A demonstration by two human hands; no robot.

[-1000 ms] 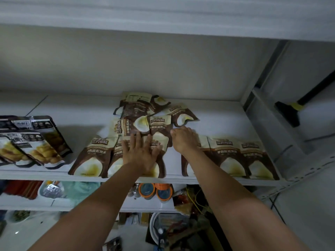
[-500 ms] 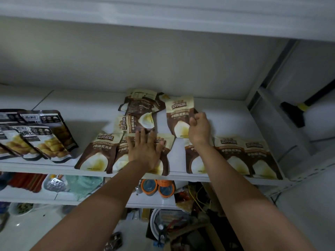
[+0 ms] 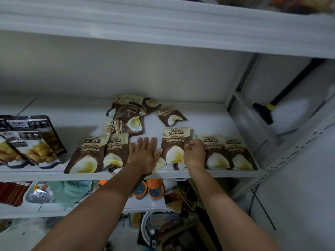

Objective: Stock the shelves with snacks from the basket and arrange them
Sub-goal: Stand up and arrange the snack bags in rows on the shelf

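Observation:
Several brown-and-cream snack pouches lie on the white shelf (image 3: 203,122). A row runs along its front edge, and a loose pile (image 3: 129,113) sits behind it. My left hand (image 3: 144,154) lies flat, fingers straight, pressing on a pouch in the middle of the front row. My right hand (image 3: 194,154) pinches the right edge of a pouch (image 3: 175,145) that lies in the front row, just right of my left hand. Two more pouches (image 3: 228,153) lie to the right of it. One pouch (image 3: 170,115) lies alone further back.
Dark pouches with a yellow snack picture (image 3: 30,142) lie at the shelf's left end. A lower shelf (image 3: 141,205) holds orange-lidded jars (image 3: 150,190), a tray and green mesh. A black broom (image 3: 268,109) with a yellow band leans behind the right upright.
My right hand has brought a pouch from the back of the shelf down into the front row. My left hand has stayed pressed flat on the front pouches.

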